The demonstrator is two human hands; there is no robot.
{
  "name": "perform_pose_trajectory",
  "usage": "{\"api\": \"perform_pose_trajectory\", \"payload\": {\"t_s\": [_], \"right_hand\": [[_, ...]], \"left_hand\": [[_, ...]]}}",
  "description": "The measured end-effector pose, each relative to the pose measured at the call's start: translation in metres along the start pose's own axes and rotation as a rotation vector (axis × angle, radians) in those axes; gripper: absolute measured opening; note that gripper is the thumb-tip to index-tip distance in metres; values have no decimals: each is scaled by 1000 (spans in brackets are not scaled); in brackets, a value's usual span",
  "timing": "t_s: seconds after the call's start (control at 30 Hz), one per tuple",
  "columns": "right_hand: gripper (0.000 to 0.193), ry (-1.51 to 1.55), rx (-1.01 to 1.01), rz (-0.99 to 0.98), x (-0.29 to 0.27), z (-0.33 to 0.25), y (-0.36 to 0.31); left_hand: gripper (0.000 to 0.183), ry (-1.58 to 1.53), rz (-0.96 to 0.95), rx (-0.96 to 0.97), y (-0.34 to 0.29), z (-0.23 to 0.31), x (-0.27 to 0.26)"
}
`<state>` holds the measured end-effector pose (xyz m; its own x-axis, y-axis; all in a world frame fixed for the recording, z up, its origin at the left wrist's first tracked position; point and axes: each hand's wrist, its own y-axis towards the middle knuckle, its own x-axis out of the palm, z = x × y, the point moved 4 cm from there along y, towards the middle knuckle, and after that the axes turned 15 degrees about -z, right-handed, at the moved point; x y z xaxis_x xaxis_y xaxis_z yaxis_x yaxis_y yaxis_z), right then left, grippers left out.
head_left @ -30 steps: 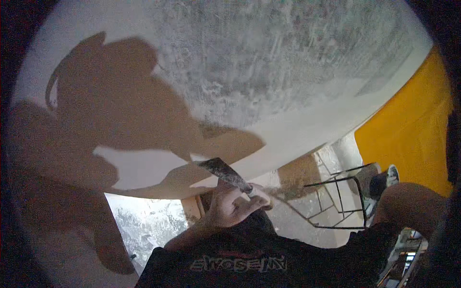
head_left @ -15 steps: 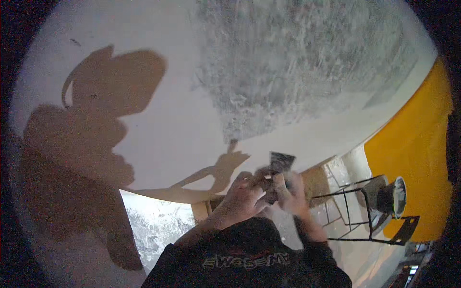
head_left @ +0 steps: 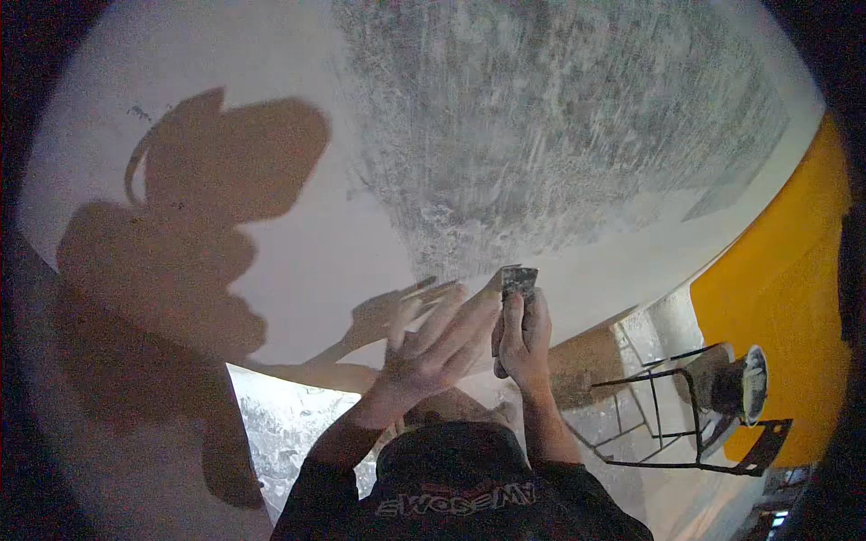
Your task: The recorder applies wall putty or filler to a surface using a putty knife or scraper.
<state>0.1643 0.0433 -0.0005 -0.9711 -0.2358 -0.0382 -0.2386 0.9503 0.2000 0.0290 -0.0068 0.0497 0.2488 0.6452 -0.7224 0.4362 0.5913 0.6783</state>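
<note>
My right hand (head_left: pixel 526 338) is closed around a small dark rectangular tool (head_left: pixel 520 282) with pale smears on its flat face. It may be a scraper or a sanding block; I cannot tell which. The thumb lies along it, and a dark part shows below the fingers. My left hand (head_left: pixel 428 352) is just left of it, fingers stretched apart and slightly blurred, with nothing seen in it. Beyond both hands is a white plastered surface (head_left: pixel 307 298) with a large grey, streaky patch (head_left: pixel 559 117); I cannot tell whether the hands touch it.
A black metal frame (head_left: pixel 654 406) stands at the right, with a dark, white-rimmed container (head_left: pixel 752 386) by it. Behind these is a yellow-orange wall (head_left: pixel 776 298). A brightly lit pale area (head_left: pixel 298 415) lies at lower left. My shadow (head_left: pixel 225 153) falls across the white surface.
My left hand has come away from the tool and opened, its fingers spreading. The right hand keeps the tool and has risen slightly, now upright.
</note>
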Motion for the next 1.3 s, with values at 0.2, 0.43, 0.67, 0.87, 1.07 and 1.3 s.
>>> {"api": "perform_pose_trajectory", "payload": {"t_s": [0.2,0.43,0.67,0.87,1.07,1.3], "right_hand": [[21,-251,-298,76,-4,-17,12],[21,-167,-189,32,-2,-22,12],[23,-122,-14,34,-7,-33,18],[23,-198,-176,121,-10,-47,23],[21,-386,-148,76,-8,-43,20],[19,-323,-117,44,-9,-40,20]], "left_hand": [[48,419,-197,90,6,12,22],[49,426,-152,35,5,-1,18],[47,280,-109,-73,2,-18,18],[46,261,-99,-100,-4,-21,32],[49,296,-95,-94,-16,-24,52],[53,411,-132,-25,-9,-22,52]]}}
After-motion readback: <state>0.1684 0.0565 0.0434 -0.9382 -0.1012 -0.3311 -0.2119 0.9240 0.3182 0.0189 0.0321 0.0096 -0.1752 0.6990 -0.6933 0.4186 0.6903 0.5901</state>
